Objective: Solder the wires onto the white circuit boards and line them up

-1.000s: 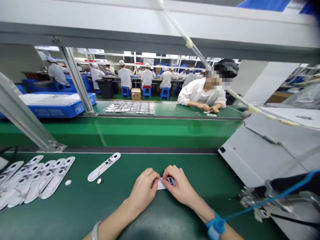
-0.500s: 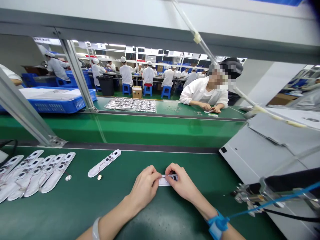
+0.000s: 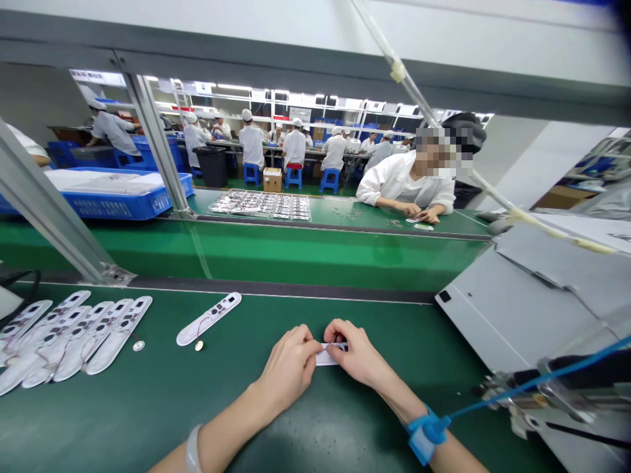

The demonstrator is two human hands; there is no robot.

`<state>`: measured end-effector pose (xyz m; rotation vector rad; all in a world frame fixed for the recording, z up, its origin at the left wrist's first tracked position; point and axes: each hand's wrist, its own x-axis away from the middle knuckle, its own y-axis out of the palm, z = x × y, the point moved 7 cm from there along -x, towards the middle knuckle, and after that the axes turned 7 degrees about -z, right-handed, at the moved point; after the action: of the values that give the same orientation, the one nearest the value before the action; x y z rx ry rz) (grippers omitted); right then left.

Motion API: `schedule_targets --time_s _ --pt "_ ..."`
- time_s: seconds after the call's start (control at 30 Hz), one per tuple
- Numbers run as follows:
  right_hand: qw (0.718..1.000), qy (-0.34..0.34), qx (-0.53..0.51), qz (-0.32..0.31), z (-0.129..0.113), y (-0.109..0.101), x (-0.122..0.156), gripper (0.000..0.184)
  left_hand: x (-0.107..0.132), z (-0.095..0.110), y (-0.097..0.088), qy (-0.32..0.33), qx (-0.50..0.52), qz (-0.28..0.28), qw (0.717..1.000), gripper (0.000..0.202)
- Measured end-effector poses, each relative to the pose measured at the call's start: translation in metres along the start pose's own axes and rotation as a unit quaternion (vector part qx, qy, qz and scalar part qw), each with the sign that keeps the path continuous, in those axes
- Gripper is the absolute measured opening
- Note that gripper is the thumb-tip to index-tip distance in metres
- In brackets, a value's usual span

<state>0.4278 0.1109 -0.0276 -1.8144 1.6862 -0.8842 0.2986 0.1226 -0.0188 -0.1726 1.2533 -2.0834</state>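
Both hands meet over a white panel with dark parts on the green bench, and much of it is covered by fingers. My left hand is closed on the panel's left end. My right hand pinches it from the right, thumb and fingertips close to the left hand's. A similar long, rounded white panel lies apart to the left; a small round disc hangs from it on a thin wire. Farther left, several such panels lie fanned out, with another disc beside them.
At the right stand a grey-white machine housing and a metal tool fitting. A blue cord runs to my right wristband. Beyond the bench's back ledge, a co-worker sits near trays of parts and a blue basket.
The whole view has shifted slightly to the right. Both hands keep almost the same hold on the panel, with the right fingers a touch closer to the left ones.
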Motion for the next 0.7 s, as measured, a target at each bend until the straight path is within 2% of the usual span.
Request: schedule_targets --time_s 0.2,0.47,0.7 --pt "1.000 0.018 0.011 -0.017 -0.002 0.000 -0.002 0.017 0.000 0.004 0.001 0.012 -0.036 -0.012 0.999 0.034" --pt "1.000 0.014 0.006 -0.027 -0.006 0.004 -0.006 0.025 -0.002 0.015 0.007 0.050 -0.181 -0.048 0.981 0.033" --pt "0.998 -0.003 -0.019 -0.053 -0.008 0.005 -0.011 0.027 -0.002 0.014 0.004 0.057 -0.163 -0.043 0.984 0.033"
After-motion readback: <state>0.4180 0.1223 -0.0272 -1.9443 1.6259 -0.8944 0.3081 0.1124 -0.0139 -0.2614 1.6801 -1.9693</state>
